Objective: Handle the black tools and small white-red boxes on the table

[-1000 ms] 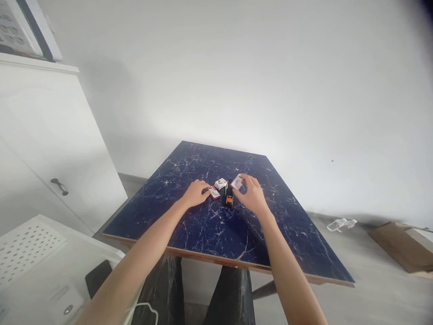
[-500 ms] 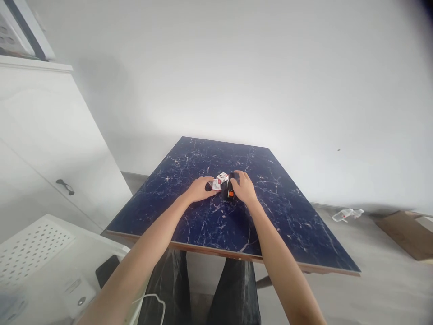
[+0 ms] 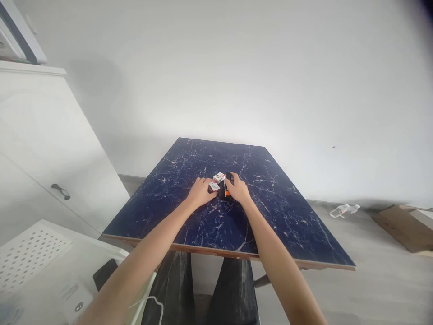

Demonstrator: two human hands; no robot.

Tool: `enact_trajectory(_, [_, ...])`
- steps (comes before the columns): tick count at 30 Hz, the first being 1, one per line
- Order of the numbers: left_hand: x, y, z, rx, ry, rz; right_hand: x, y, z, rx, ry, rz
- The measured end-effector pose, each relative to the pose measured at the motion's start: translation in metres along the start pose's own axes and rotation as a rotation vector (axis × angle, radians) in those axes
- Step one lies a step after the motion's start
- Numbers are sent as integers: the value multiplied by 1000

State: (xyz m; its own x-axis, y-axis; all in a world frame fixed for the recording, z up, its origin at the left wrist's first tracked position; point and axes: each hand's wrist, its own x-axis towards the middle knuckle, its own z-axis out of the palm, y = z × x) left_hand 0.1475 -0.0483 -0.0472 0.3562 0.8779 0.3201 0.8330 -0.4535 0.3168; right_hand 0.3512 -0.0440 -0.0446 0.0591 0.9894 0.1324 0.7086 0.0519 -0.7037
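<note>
Small boxes and dark items sit in a tight cluster at the middle of the blue marble-patterned table (image 3: 216,221). My left hand (image 3: 200,193) is closed around the left side of the cluster, gripping a small white-and-red box (image 3: 214,185). Another small white box (image 3: 219,177) lies just behind it, between my hands. On the right, my right hand (image 3: 238,188) is closed on a black item with an orange patch (image 3: 227,193); its kind is too small to make out. My fingers partly hide the items.
A white cabinet (image 3: 50,149) stands at the left, with a white perforated surface (image 3: 34,253) and a dark phone-like slab (image 3: 104,274) near my left forearm. Clear plastic bottles (image 3: 343,210) and a cardboard box (image 3: 402,228) lie on the floor at the right.
My two hands have drawn slightly closer together. The front white-and-red box has tilted, and the black item has shifted a little left with my right hand. The view has shifted slightly.
</note>
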Motion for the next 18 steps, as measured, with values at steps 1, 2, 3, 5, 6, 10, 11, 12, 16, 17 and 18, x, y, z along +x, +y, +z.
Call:
enact_trajectory(1, [0,-1,-1,-35,-10,-10,0,0,0,2,3,0])
enact_trajectory(2, [0,-2,-3,-79,-34,-15,0,0,0,4,5,1])
enact_trajectory(3, [0,-3,-4,-125,-70,-12,0,1,0,5,7,5])
enact_trajectory(5, [-1,-6,-5,-204,-156,22,1,2,-1,12,5,9])
enact_trajectory(6, [-2,-7,-5,-232,-187,40,1,3,-1,19,3,6])
enact_trajectory(10, [-3,-9,2,-266,-193,25,0,4,-4,72,-39,-24])
enact_trajectory(11, [-3,-9,3,-267,-192,19,-1,3,-5,82,-56,-30])
enact_trajectory(12, [-3,-10,4,-269,-193,17,-1,3,-5,89,-68,-36])
enact_trajectory(16, [-1,-12,3,-279,-223,11,-2,3,-6,91,-67,-44])
enact_trajectory(17, [-1,-13,2,-285,-238,6,-2,3,-6,97,-67,-40])
enact_trajectory(18, [0,-13,1,-293,-253,3,-1,4,-6,109,-75,-31])
